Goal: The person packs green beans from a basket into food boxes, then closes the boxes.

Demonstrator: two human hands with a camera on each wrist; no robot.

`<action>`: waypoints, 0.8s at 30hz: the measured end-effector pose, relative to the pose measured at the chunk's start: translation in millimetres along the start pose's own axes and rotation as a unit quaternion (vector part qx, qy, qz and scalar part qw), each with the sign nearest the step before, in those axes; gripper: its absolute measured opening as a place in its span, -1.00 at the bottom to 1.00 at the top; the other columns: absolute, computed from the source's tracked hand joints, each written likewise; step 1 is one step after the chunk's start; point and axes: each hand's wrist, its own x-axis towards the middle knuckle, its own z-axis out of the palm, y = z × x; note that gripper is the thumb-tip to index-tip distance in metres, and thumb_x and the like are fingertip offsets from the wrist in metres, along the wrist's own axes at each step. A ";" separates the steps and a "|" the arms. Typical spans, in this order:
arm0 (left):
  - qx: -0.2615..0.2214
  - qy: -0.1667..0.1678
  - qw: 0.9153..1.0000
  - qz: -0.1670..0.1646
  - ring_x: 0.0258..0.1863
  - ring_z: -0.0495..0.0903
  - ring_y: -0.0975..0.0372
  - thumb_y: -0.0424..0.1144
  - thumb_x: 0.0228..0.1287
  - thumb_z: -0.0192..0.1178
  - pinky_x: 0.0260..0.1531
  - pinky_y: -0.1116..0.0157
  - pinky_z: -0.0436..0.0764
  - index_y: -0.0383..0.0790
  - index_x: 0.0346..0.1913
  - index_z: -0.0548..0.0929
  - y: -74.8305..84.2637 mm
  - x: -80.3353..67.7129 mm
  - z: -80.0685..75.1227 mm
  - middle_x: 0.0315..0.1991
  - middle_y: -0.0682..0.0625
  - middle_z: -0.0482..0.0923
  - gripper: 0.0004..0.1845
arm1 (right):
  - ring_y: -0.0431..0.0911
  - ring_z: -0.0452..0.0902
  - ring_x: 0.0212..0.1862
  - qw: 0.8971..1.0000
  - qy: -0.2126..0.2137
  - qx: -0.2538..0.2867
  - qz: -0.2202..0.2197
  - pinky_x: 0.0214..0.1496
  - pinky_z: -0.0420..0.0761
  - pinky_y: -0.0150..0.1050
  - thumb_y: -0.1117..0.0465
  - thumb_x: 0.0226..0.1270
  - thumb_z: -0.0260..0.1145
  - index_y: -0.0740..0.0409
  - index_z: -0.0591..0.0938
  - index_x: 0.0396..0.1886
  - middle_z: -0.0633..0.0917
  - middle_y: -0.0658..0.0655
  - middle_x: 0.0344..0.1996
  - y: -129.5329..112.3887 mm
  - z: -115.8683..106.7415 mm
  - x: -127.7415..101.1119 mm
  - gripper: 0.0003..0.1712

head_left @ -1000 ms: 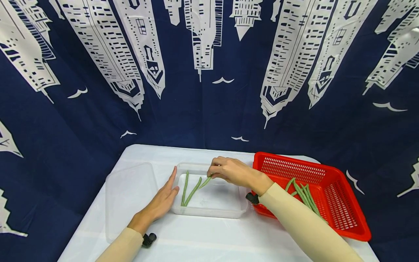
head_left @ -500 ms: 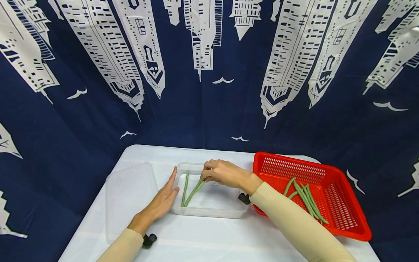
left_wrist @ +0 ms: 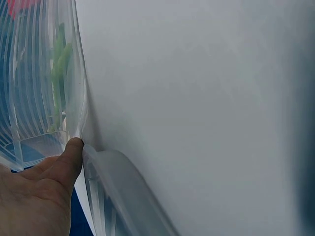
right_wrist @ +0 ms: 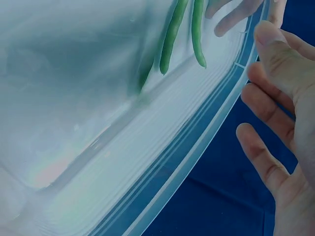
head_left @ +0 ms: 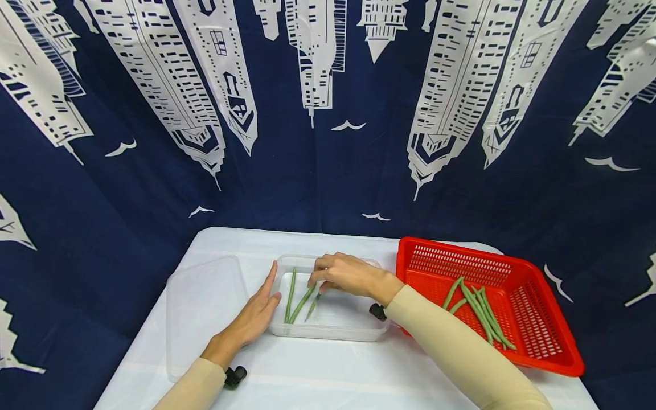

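A clear plastic container point(head_left: 353, 333) is seen at the middle of a white table point(head_left: 318, 376), and three green beans point(head_left: 299, 302) lie in its left half, roughly parallel and pointing toward 12 o'clock. The right hand point(head_left: 348, 274) is held over the container's far part, at about 1 o'clock from the beans; its fingers are bent downward toward the upper end of the rightmost bean, but whether that bean is pinched or merely touched cannot be told from the head view. In the right wrist view the fingers point(right_wrist: 268, 105) are shown loosely spread above the container's rim, with nothing plainly held between them. The left hand point(head_left: 253, 319) is laid flat against the container's left wall, at 9 o'clock from the beans, fingers straight and together; in the left wrist view its thumb point(left_wrist: 69, 157) is seen touching the wall's lower corner. A clear lid point(head_left: 205, 307) lies on the table just beside that hand, at 9 o'clock from the container. A red basket point(head_left: 533, 341) stands at 3 o'clock from the container, close to its right side, and several more green beans point(head_left: 479, 310) are gathered inside it. A dark blue curtain point(head_left: 328, 142) printed with white skyscrapers is hung behind the table.
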 end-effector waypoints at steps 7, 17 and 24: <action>0.007 0.001 1.000 0.000 0.95 -0.07 -0.13 -0.18 0.96 -0.12 0.92 -0.26 -0.03 0.12 0.98 -0.32 2.3 -0.8 1.5 0.99 -0.10 -0.21 -0.16 | -0.13 0.80 0.06 1.000 -0.003 -0.012 0.023 0.13 0.83 -0.18 0.06 0.48 0.71 -0.18 0.90 0.21 0.85 -0.08 0.02 -2.2 -6.3 -11.5 -0.64; 0.029 -0.002 1.000 -0.007 0.94 -0.03 -0.18 -0.17 0.88 0.03 0.90 -0.29 0.01 0.11 0.98 -0.28 8.2 -0.1 -3.2 0.98 -0.17 -0.16 -0.07 | -0.08 0.83 0.05 0.999 0.034 0.002 0.036 0.16 0.85 -0.12 0.03 0.57 0.64 -0.11 0.89 0.21 0.86 -0.01 0.05 -0.6 -32.3 -39.9 -0.69; 0.039 0.007 0.999 -0.009 0.90 0.08 -0.26 -0.23 0.79 0.15 0.87 -0.35 0.12 -0.05 0.98 -0.18 17.6 0.9 -3.8 0.94 -0.33 -0.03 -0.02 | -0.05 0.84 0.03 0.995 0.048 0.033 0.077 0.18 0.89 -0.11 0.09 0.59 0.63 -0.02 0.91 0.21 0.85 0.03 0.05 3.7 -48.4 -72.5 -0.71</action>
